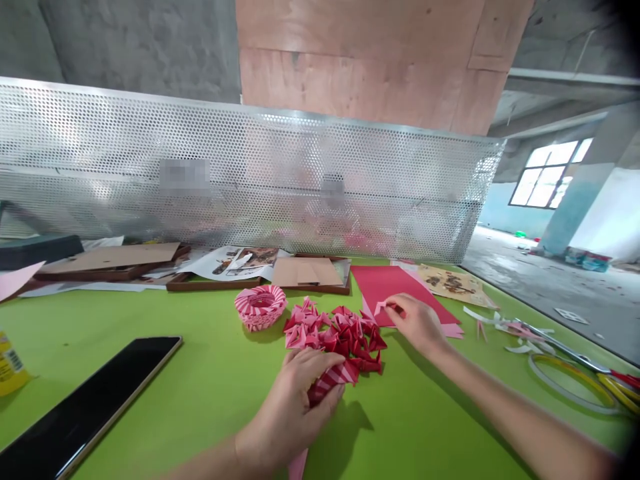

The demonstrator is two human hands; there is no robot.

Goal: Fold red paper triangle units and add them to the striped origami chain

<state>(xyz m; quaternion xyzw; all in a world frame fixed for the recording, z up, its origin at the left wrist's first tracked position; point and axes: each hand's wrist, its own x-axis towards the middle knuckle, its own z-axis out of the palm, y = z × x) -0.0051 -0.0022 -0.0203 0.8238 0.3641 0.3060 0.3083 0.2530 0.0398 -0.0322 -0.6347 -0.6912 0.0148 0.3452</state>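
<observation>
My left hand (305, 390) is wrapped round a striped pink and red folded-paper piece (330, 381), just in front of a heap of folded paper pieces (345, 333) in pink and red. To the right of the heap, my right hand (415, 321) pinches a small light pink paper piece (381, 307) over the near left part of the red paper sheets (400, 287). A round pink and white woven-paper ring (260, 307) stands left of the heap. Below my left hand a pink paper strip (299, 465) sticks out.
A black phone (95, 400) lies at left on the green table (200, 387), near a yellow container (11, 365). Scissors (575, 357), tape rolls (573, 383) and paper scraps are at right. Frames with cardboard (307, 272) line the back, before a perforated metal screen (280, 180).
</observation>
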